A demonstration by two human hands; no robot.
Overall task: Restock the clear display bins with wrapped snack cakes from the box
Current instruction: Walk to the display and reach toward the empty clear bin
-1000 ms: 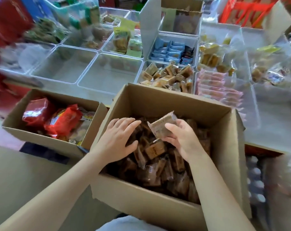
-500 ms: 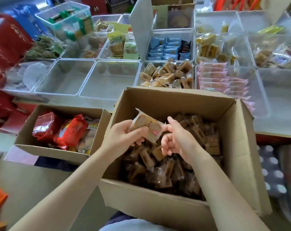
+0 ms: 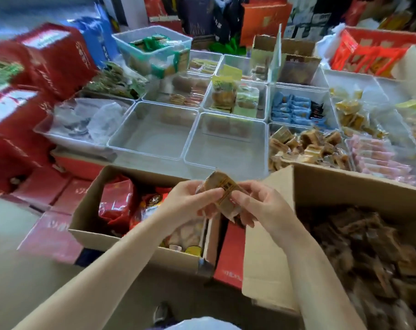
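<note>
A big brown corrugated cardboard box (image 3: pixel 359 194) fills the view from three to five o'clock, its inside heaped with small brown snack cakes (image 3: pixel 369 248) in crinkled clear wrap, blurred toward the corner. At eight o'clock sits a smaller cardboard box (image 3: pixel 88 220) holding glossy red foil bags (image 3: pixel 117 201). Between the two boxes, a red carton (image 3: pixel 229 253) stands on edge. Stacked red gift cartons (image 3: pixel 49 55) line the nine-to-ten o'clock side.

Across the middle, from ten to two o'clock, runs a grid of clear plastic bins with rounded corners. Two of them, one bare bin (image 3: pixel 154 132) and its neighbour (image 3: pixel 228 141), lie at twelve o'clock; the bin to the right (image 3: pixel 307 148) holds tan wrapped cakes, with pink packets (image 3: pixel 378 158) beyond at two o'clock.

At centre, above the gap between the boxes, one wrapped snack cake (image 3: pixel 222 194) is pinched by both hands: the left hand (image 3: pixel 192 203) curls fingers round its left edge, the right hand (image 3: pixel 261 206) grips its right end.
</note>
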